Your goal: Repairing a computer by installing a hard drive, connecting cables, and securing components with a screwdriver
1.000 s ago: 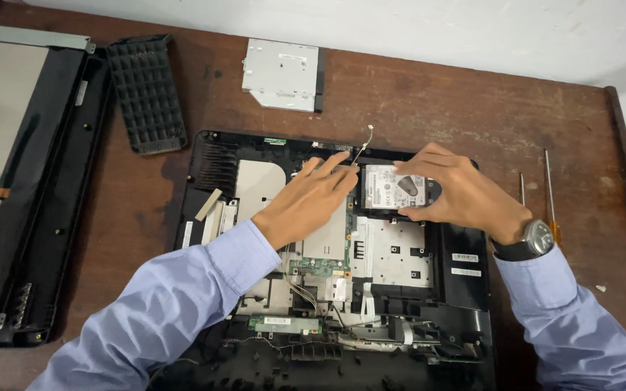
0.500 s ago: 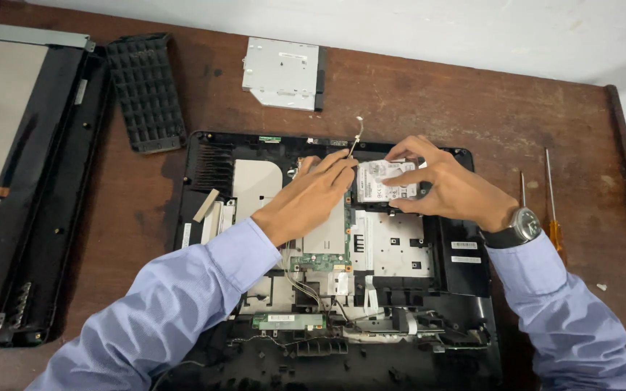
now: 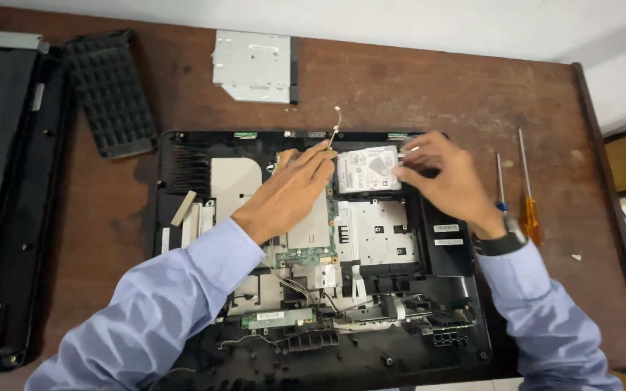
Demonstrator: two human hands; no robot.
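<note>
1. A hard drive (image 3: pixel 369 171), silver with a white label, lies flat in the far middle part of an opened all-in-one computer chassis (image 3: pixel 182 304) on a brown wooden table (image 3: pixel 414 87).
2. The right hand (image 3: pixel 443 177) grips the drive's right edge, fingers curled around it and the thumb on the far side; the wrist wears a dark watch (image 3: pixel 503 242).
3. The left hand (image 3: pixel 291 192) lies palm down over the metal shielding, fingers stretched out and close together, their tips touching the drive's left edge. It holds nothing.
4. A thin loose wire (image 3: pixel 335 123) sticks up just beyond the left fingertips.
5. Green circuit boards (image 3: pixel 280 318) and cables fill the near part of the chassis.
6. Right of the chassis lie two screwdrivers, one blue-handled (image 3: pixel 499 181), one orange-handled (image 3: pixel 529 217), side by side.
7. At the far edge rests an optical drive (image 3: pixel 253 65); left of it a black vented cover (image 3: pixel 109 90), and far left a long black panel (image 3: pixel 9 217).
</note>
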